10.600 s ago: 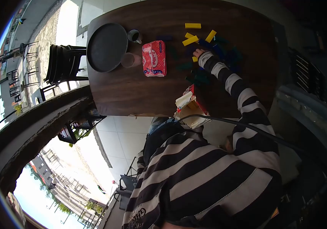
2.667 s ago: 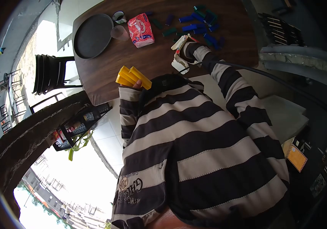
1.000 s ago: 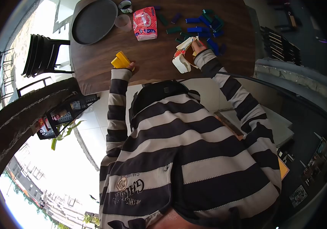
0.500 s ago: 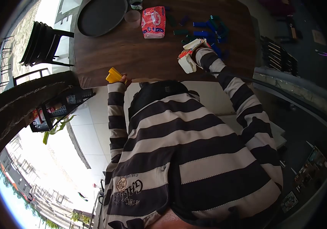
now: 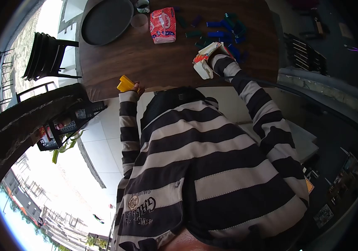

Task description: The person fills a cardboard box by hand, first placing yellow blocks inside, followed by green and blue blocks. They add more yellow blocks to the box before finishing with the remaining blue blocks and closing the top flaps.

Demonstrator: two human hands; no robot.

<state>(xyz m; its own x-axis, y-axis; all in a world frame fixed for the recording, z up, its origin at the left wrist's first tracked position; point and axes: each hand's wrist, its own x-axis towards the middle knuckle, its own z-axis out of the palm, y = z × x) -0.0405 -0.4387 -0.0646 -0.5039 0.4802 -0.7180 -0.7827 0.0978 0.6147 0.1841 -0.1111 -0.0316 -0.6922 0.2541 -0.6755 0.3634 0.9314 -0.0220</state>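
My left hand (image 5: 137,87) is closed around some yellow block-like pieces (image 5: 125,83), two or more side by side, over the table's near edge. Farther right, the striped right sleeve runs to a white-and-red cardboard box (image 5: 204,67) with torn, spread flaps. My right hand is at the box's opening, its fingers hidden by the cardboard. Just beyond the box lie several blue pieces (image 5: 216,34) and dark green pieces (image 5: 193,33), scattered on the wooden table (image 5: 162,67).
A red-and-white packet (image 5: 163,26) stands at the table's far middle. Left of it are a clear cup (image 5: 139,22), a patterned cup (image 5: 142,6) and a round black tray (image 5: 107,21). Stacked black chairs (image 5: 45,56) stand beyond the table's left side.
The view has shifted slightly, so the packet and tray sit a little further left. The box has tilted slightly with my right hand. My left hand keeps its hold on the yellow pieces.
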